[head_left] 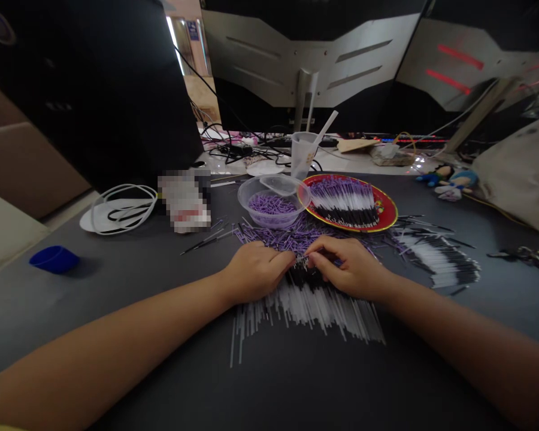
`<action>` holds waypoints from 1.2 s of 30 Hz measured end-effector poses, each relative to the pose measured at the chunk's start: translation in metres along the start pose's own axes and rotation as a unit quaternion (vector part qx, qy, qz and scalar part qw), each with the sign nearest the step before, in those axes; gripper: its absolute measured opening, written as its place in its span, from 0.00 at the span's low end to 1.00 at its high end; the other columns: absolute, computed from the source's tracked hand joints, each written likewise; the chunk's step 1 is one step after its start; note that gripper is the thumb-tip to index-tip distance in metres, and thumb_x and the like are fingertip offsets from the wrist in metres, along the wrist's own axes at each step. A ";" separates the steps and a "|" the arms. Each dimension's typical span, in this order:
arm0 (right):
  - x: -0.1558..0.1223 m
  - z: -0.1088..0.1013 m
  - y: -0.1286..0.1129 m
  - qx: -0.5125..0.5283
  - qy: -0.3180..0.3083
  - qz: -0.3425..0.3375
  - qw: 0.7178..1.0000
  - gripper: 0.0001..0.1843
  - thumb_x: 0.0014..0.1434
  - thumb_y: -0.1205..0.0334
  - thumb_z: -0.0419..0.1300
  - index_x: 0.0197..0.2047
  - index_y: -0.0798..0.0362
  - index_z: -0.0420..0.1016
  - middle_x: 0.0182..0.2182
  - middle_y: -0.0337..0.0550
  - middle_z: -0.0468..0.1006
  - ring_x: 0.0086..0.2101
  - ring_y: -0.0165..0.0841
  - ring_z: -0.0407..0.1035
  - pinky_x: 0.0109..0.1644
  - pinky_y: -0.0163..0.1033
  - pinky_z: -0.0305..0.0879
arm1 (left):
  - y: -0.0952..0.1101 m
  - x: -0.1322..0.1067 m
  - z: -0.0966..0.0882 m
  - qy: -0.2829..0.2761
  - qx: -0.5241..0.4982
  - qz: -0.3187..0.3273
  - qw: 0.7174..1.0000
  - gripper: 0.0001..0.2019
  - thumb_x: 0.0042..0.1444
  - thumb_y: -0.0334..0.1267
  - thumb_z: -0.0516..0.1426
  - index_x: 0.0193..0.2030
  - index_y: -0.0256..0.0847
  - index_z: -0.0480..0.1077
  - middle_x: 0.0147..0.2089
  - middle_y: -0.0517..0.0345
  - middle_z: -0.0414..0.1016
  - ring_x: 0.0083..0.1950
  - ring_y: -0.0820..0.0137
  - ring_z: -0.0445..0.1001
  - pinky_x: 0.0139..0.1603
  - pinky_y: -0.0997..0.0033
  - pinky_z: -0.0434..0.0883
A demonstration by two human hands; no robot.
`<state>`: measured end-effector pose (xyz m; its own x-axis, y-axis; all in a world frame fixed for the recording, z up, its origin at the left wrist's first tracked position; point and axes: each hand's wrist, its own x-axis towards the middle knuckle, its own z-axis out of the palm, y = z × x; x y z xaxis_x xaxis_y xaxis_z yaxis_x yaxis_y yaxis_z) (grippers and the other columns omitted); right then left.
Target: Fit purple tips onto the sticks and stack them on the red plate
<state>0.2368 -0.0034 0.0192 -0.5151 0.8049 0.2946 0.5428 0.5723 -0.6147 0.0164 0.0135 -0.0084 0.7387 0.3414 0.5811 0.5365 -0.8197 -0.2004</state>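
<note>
Both bare forearms reach in from the near edge of the dark bench [130, 335] and meet at its middle. The left hand [256, 272] and right hand [353, 269] lie knuckles up on a fanned row of thin sticks [309, 311], whose white shafts point toward the camera and whose black ends lie under the hands. The fingers of both hands are curled down with their tips close together over the black ends. Whether they pinch a stick cannot be told.

Just beyond the hands lies a loose heap of purple caps [291, 236]. Behind it a clear plastic bowl [272, 206] holds more of them, touching a red plate [386, 209] loaded with capped sticks. A second bundle of sticks [440, 260] lies near the right hand.

A plastic cup [303, 152], tangled cables and a monitor stand [303, 96] close off the far side. A white cable coil [123, 206] and a blue cap [54, 258] lie well to the left, and keys [525, 254] and a pale bag [521, 173] lie to the right. Bare bench shows near the camera and on the left.
</note>
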 end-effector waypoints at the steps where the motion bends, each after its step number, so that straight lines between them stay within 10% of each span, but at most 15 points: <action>1: -0.001 0.001 0.000 0.011 0.006 -0.001 1.000 0.08 0.62 0.60 0.53 0.38 0.51 0.72 0.28 0.40 0.76 0.23 0.27 0.67 0.28 0.34 0.62 | 0.000 0.000 0.000 0.005 -0.002 -0.005 1.000 0.10 0.63 0.34 0.49 0.37 0.37 0.70 0.21 0.62 0.70 0.21 0.74 0.67 0.24 0.72 0.61; 12: 0.001 0.008 -0.002 0.176 0.002 0.060 0.983 0.10 0.63 0.58 0.54 0.43 0.49 0.75 0.37 0.42 0.79 0.23 0.26 0.70 0.28 0.35 0.68 | 0.000 0.000 -0.001 0.040 -0.028 -0.026 0.998 0.09 0.63 0.35 0.49 0.38 0.37 0.69 0.23 0.61 0.72 0.22 0.73 0.68 0.24 0.71 0.60; 25: 0.004 0.005 0.001 -0.110 -0.098 -0.008 0.989 0.12 0.56 0.60 0.60 0.44 0.51 0.74 0.36 0.43 0.74 0.36 0.34 0.68 0.40 0.40 0.63 | -0.013 0.005 0.001 0.030 -0.226 -0.222 0.948 0.08 0.64 0.34 0.48 0.44 0.37 0.67 0.30 0.60 0.75 0.30 0.73 0.73 0.34 0.74 0.67; 36: 0.002 0.007 0.003 -0.131 -0.128 0.019 0.983 0.12 0.58 0.58 0.58 0.45 0.50 0.69 0.37 0.42 0.73 0.37 0.34 0.67 0.41 0.40 0.62 | -0.012 0.005 0.004 0.014 -0.245 -0.220 0.944 0.08 0.63 0.34 0.49 0.44 0.37 0.68 0.29 0.60 0.75 0.30 0.73 0.73 0.34 0.74 0.67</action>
<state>0.2325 -0.0017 0.0128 -0.6230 0.7799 0.0600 0.7000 0.5901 -0.4022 0.0152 0.0271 -0.0056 0.4734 0.6915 0.5457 0.5303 -0.7183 0.4503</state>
